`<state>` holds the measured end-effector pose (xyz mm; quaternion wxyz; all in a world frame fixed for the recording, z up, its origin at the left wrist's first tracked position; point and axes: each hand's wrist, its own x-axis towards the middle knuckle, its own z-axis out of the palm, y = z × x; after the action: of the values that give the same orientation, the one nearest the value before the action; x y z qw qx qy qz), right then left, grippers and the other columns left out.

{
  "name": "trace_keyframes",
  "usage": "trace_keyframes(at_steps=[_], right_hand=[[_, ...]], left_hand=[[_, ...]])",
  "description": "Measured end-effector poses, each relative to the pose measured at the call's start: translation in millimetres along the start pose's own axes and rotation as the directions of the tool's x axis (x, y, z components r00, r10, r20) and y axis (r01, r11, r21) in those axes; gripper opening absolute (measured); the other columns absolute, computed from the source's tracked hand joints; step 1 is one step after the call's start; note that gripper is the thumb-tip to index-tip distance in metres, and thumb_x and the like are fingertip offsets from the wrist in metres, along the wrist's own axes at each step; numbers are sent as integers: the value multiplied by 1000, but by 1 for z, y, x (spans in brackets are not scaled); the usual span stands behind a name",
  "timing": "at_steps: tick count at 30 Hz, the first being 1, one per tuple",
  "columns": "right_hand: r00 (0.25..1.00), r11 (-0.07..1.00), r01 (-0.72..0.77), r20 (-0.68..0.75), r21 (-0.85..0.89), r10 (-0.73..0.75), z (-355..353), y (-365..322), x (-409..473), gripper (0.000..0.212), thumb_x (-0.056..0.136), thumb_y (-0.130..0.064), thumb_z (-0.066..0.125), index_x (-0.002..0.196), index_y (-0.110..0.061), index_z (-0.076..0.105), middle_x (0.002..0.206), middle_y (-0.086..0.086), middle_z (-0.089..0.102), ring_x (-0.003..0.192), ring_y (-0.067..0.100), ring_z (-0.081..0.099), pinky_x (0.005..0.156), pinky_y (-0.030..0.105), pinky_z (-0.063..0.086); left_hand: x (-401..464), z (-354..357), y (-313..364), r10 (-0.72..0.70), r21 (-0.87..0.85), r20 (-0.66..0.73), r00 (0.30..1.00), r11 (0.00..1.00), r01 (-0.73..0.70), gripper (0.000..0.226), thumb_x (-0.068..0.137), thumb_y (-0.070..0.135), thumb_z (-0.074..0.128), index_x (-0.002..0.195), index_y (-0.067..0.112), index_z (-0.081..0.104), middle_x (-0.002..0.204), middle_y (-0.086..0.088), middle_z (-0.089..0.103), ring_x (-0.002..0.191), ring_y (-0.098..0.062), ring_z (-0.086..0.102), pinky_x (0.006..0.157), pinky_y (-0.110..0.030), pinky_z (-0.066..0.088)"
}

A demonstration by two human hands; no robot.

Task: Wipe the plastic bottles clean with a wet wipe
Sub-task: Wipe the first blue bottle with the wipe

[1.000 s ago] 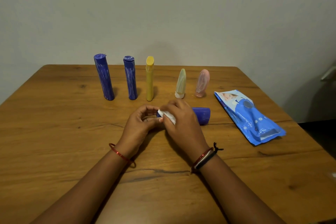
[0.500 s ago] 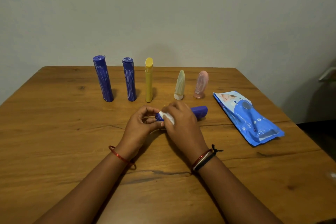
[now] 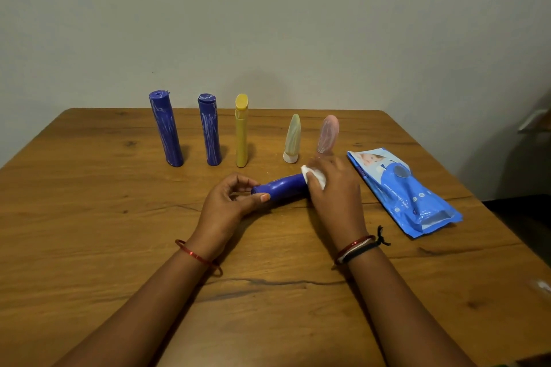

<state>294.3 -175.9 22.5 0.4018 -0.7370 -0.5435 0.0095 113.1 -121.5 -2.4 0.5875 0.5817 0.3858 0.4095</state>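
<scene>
Lying on its side near the middle of the worktop (image 3: 89,247), the blue bottle (image 3: 281,188) is held at both ends. The left hand (image 3: 229,202) pinches its nearer-left end between thumb and curled fingers, a narrow grip closed on the bottle's tip. The right hand (image 3: 334,188) is curled over the bottle's right end with a folded white wet wipe (image 3: 313,176) pressed under its fingers against the plastic (the fingertips themselves are blurred, so exactly how they lie cannot be told). Both wrists wear thin bangles.

Half a second ago the right hand and wipe sat close to the left hand, at the bottle's left end, and the right part of the bottle showed beyond it; now the hand has slid along to the right end, and the bared middle shows a clean blue.

Right of the hands a blue pack of wipes (image 3: 402,194) lies flat. Farther back stand five upright bottles in a row: two blue bottles streaked white (image 3: 166,128) (image 3: 209,129), a yellow one (image 3: 241,131), a pale green one (image 3: 292,138) and a pink one (image 3: 328,134), the last just behind the right hand.
</scene>
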Motion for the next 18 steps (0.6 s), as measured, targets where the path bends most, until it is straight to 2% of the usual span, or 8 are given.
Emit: trace_keyframes(at_steps=[3,5,7,9,12,15,18], right_hand=[[986,987,156,56,47,-158,10,-17,-12,23,93,-20,53,114,-25,62,117,-9,55,104,-7,36,81,7,29],[946,957,288,142,43,-291,15,-27,-18,22,92,-16,54,110,-22,64,113,-6,55,104,-3,38,80,6,30],[924,942,333,185,40,-335,17,-29,-19,22,92,-15,54,110,-21,65,114,-4,55,108,3,41,82,8,31],[951,961,270,143,52,-275,13,-23,-14,22,92,-15,53,111,-22,64,116,-6,54,110,2,41,88,13,32],[994,994,96,48,51,-99,1,-3,-3,23,93,-16,52,113,-22,62,121,-7,53,113,3,43,92,20,36],[998,997,-61,18,40,61,-8,15,9,28,93,-16,53,119,-20,60,126,1,53,113,9,47,81,16,36],[995,995,-94,16,21,93,-7,20,12,29,93,-16,53,122,-19,58,125,3,53,113,12,49,76,13,37]], left_hand=[[0,2,0,-11,-77,-5,1000,997,11,29,73,7,76,98,3,63,97,-8,66,83,-9,67,66,-22,56],[1,1,-2,-37,-155,12,999,987,39,36,67,11,78,98,0,62,96,-17,68,95,-28,68,79,-40,58],[2,0,-4,-57,-202,31,998,977,62,38,65,14,78,98,1,63,100,-22,67,100,-38,66,86,-49,55],[4,-2,-4,-72,-198,17,997,977,74,32,66,18,79,95,9,66,98,-17,66,95,-29,67,79,-41,58],[7,-3,-5,-69,-152,10,998,986,69,22,71,21,76,92,21,70,98,-10,65,84,-14,70,66,-22,56],[9,-4,-7,-66,-107,-6,998,992,64,12,78,18,74,88,24,72,100,-9,65,85,-12,69,66,-21,55],[9,-1,-7,-67,-77,-24,997,995,65,10,80,17,72,90,20,71,101,-9,66,86,-12,69,68,-22,57]])
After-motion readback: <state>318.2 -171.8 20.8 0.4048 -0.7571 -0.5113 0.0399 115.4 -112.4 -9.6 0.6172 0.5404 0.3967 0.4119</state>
